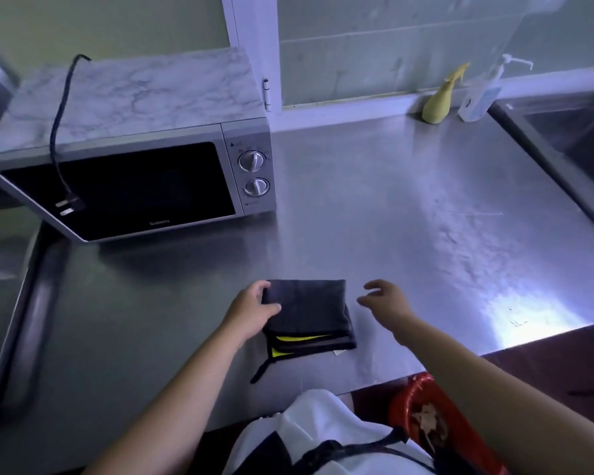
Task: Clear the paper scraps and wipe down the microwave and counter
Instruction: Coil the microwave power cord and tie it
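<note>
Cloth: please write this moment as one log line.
left hand grips folded cloth | right hand hovers empty beside it | cloth on counter | microwave door closed

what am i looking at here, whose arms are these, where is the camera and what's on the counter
No machine here: a person wears one camera on the head, looking down, so the arms are their own. The left hand holds the left edge of a folded dark cloth lying on the steel counter. The right hand hovers open beside it, touching nothing. At the back left stands a microwave with its loose plug hanging over the door. Far right are a pump bottle and a yellow object.
</note>
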`<control>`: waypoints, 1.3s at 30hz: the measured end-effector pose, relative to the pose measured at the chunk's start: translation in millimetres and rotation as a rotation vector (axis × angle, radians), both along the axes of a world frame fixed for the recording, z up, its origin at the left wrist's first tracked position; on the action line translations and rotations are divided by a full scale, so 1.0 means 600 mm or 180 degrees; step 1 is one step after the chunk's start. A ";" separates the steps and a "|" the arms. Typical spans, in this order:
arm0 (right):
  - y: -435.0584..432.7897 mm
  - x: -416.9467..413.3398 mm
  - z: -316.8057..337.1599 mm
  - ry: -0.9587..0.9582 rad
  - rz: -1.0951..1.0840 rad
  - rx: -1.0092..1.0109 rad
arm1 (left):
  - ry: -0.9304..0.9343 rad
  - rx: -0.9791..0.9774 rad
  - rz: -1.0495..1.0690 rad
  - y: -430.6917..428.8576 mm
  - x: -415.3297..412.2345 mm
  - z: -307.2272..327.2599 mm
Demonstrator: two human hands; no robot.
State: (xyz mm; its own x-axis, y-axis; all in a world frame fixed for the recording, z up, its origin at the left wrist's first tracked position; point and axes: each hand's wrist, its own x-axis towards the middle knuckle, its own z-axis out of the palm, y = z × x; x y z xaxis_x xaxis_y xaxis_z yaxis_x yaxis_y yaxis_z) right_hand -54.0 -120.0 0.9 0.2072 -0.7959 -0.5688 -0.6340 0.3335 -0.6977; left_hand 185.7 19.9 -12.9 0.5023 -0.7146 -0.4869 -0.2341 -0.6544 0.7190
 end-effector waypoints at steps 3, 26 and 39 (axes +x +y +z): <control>0.054 -0.013 -0.033 0.0099 0.0348 0.0098 | -0.0528 0.0001 -0.0614 0.029 -0.024 -0.025; 0.046 0.052 -0.063 -0.0108 -0.0488 0.0933 | 0.1752 -0.0186 0.1496 0.027 -0.012 -0.067; 0.086 0.056 -0.088 0.0918 0.1184 -0.1817 | -0.1841 -0.0746 -0.0549 0.035 -0.050 -0.049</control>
State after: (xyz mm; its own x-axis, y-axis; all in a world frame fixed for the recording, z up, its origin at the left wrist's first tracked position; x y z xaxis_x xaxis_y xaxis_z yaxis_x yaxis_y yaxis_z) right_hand -20.4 -68.6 -51.7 0.4257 -0.8906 -0.1601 -0.8189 -0.3039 -0.4869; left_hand 155.5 40.7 -42.1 0.5053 -0.8629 0.0066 -0.7142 -0.4139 0.5645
